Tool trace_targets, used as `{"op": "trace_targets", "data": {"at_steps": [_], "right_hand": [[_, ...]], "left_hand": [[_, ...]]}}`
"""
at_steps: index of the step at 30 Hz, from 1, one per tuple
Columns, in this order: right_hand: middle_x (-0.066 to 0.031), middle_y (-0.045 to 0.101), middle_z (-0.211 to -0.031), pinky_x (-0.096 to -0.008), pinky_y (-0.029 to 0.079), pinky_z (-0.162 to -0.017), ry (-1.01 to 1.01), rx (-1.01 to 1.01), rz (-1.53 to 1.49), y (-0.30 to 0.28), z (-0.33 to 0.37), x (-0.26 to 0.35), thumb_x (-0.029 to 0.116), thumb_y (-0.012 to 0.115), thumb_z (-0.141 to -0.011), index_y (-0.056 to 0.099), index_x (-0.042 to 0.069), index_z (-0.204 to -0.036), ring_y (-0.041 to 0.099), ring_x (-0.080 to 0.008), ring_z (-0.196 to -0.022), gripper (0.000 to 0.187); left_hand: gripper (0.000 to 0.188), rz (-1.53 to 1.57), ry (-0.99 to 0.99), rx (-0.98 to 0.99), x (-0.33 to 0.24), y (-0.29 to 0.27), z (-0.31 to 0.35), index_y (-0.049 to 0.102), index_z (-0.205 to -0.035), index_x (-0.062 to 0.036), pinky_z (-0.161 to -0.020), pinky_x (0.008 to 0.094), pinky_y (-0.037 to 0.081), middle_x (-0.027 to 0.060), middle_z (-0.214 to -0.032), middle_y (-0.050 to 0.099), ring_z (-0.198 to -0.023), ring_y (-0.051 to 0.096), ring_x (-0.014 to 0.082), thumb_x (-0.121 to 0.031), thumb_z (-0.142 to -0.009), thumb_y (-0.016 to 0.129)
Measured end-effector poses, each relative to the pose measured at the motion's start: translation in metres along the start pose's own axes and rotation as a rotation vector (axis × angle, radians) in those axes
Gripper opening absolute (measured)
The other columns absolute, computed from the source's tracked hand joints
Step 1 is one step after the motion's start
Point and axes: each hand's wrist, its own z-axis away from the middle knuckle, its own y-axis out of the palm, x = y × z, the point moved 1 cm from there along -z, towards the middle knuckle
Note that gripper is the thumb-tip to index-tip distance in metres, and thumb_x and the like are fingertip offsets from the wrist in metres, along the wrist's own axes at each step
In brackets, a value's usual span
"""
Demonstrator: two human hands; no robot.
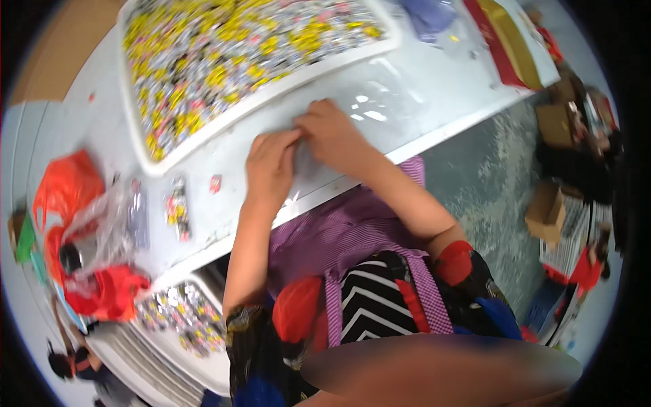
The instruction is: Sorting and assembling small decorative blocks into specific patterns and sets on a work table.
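Observation:
My left hand [270, 163] and my right hand [333, 136] meet over the white table [230, 159], close to its front edge. The fingertips of both are pinched together and touch each other. Whatever sits between them is hidden or too small to make out. Beside my right hand lie clear, shiny plastic bags [380, 102]. Just beyond my hands stands a large white tray [271, 98], filled with small wrapped pieces [217, 71] in yellow, silver and pink. To the left of my left hand are a single pink wrapped piece [215, 183] and a filled clear packet [178, 210].
Red plastic bags [68, 186] and a clear bag [108, 230] crowd the table's left end. A red and gold box [502, 47] and purple cloth [428, 17] lie far right. Below left, another tray [186, 359] holds filled packets. Cardboard boxes [546, 210] stand right; a person [68, 366] is lower left.

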Motion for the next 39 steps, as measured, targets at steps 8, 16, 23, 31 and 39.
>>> {"op": "trace_targets", "data": {"at_steps": [8, 16, 23, 31, 39], "right_hand": [[-0.0114, 0.056, -0.083, -0.0398, 0.043, -0.076, 0.0, -0.02, 0.043, 0.007, 0.009, -0.005, 0.006, 0.064, -0.072, 0.064, 0.007, -0.085, 0.053, -0.0308, -0.085, 0.014], [-0.0097, 0.054, -0.087, -0.0386, 0.042, -0.078, 0.006, -0.083, 0.067, 0.01, 0.009, 0.0, 0.007, 0.065, -0.066, 0.064, 0.007, -0.086, 0.052, -0.0296, -0.085, 0.02], [-0.01, 0.056, -0.086, -0.0392, 0.046, -0.074, 0.023, -0.072, 0.098, 0.008, 0.012, -0.001, 0.015, 0.068, -0.064, 0.064, 0.008, -0.072, 0.054, -0.0286, -0.087, 0.011], [-0.0127, 0.054, -0.082, -0.0408, 0.043, -0.076, -0.062, -0.16, 0.01, 0.003, 0.014, 0.0, 0.005, 0.058, -0.069, 0.062, 0.006, -0.087, 0.052, -0.0323, -0.085, 0.019], [-0.0107, 0.062, -0.085, -0.0362, 0.048, -0.072, -0.061, -0.449, 0.136, -0.078, -0.024, -0.009, -0.005, 0.066, -0.077, 0.067, 0.006, -0.104, 0.058, -0.0278, -0.082, 0.029]], "left_hand": [[0.022, -0.075, -0.018, 0.054, 0.006, 0.002, 0.012, 0.067, -0.096, -0.0058, -0.088, 0.0345, 0.04, 0.0098, -0.095, 0.068, -0.093, 0.059, 0.0264, 0.003, -0.076, 0.065], [0.023, -0.114, -0.029, 0.114, -0.002, 0.0, 0.015, 0.068, -0.098, -0.0041, -0.092, 0.0338, 0.043, 0.0123, -0.104, 0.064, -0.102, 0.056, 0.0271, 0.004, -0.077, 0.065], [0.019, -0.156, 0.066, 0.145, -0.002, 0.006, 0.007, 0.069, -0.092, -0.0034, -0.09, 0.0356, 0.044, 0.0095, -0.099, 0.068, -0.098, 0.06, 0.0261, 0.007, -0.078, 0.061], [0.023, -0.248, 0.241, 0.097, -0.005, 0.004, 0.003, 0.07, -0.084, -0.0057, -0.088, 0.0357, 0.044, 0.0061, -0.097, 0.07, -0.099, 0.062, 0.0234, 0.008, -0.068, 0.06], [0.027, -0.185, 0.187, 0.029, -0.013, -0.019, -0.003, 0.07, -0.089, -0.0095, -0.086, 0.0388, 0.042, 0.0065, -0.102, 0.068, -0.1, 0.061, 0.0238, 0.005, -0.068, 0.062]]}}
